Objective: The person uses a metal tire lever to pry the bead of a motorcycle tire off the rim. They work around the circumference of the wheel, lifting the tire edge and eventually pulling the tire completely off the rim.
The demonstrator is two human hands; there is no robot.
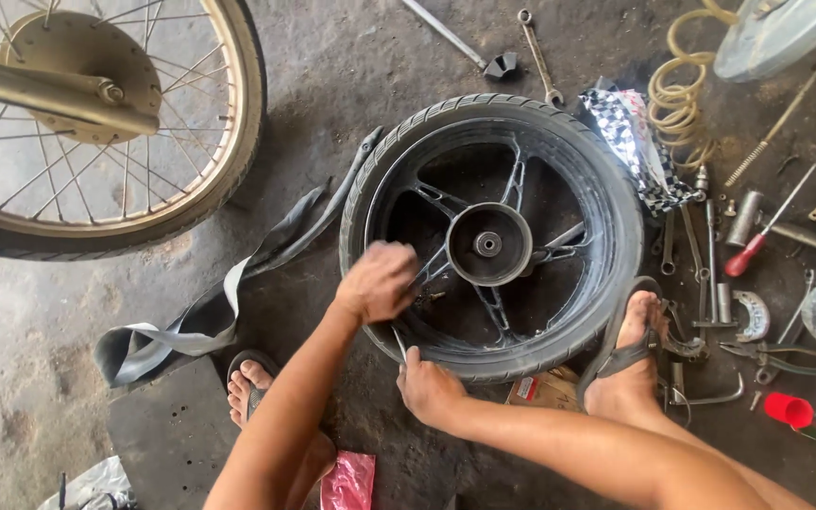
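Inner tube [191, 321] already out, lying beside tyre [493, 236]. Left hand [377, 280] fisted at rim, grip contents unclear. Right hand [427, 385] closed on tyre lever [399, 342] at bead. Tyre still on wheel.

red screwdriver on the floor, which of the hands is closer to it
Right. The right hand presses the near edge of the tyre, on the side toward the red screwdriver. The left hand is over the rim's left side, farther away.

A stained concrete floor [351, 66] carries a tyred wheel [493, 236], a slack inner tube [200, 321] and scattered tools [739, 283].
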